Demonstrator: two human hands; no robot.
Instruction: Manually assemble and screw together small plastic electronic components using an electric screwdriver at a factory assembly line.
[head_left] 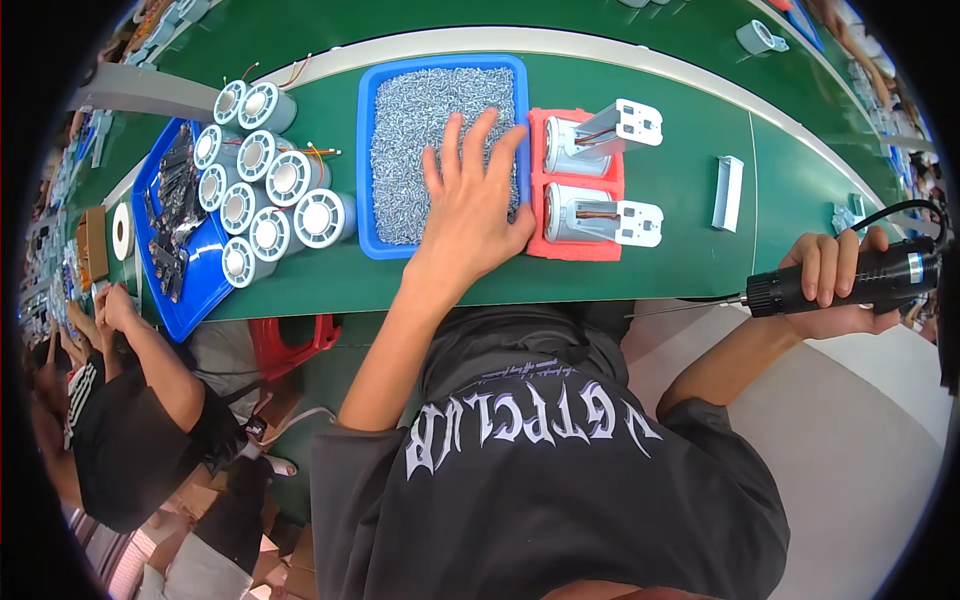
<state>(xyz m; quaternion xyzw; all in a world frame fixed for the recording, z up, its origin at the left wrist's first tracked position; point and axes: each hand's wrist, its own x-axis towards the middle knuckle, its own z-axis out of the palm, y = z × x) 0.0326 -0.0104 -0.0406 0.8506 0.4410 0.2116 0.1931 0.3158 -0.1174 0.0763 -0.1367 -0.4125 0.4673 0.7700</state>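
My left hand [468, 195] rests over a blue tray [366, 150] heaped with small silver screws [415, 130]. Its fingers are spread, with the tips on or just above the screws. Out to the right, my right hand [835, 270] grips a black electric screwdriver [890, 278]; its long thin bit [690, 308] points left past the table's front edge. Beside the tray, a red foam holder [575, 247] carries two white cylindrical motor units [570, 145], each with a pale bracket [638, 222] and wires on its right side.
Several white cylindrical motors [320, 218] stand left of the screw tray. Past them lies a blue bin [205, 270] with dark parts. A white channel piece [728, 193] lies on the green table [690, 150] at right. A co-worker's arm [160, 355] reaches in at the left.
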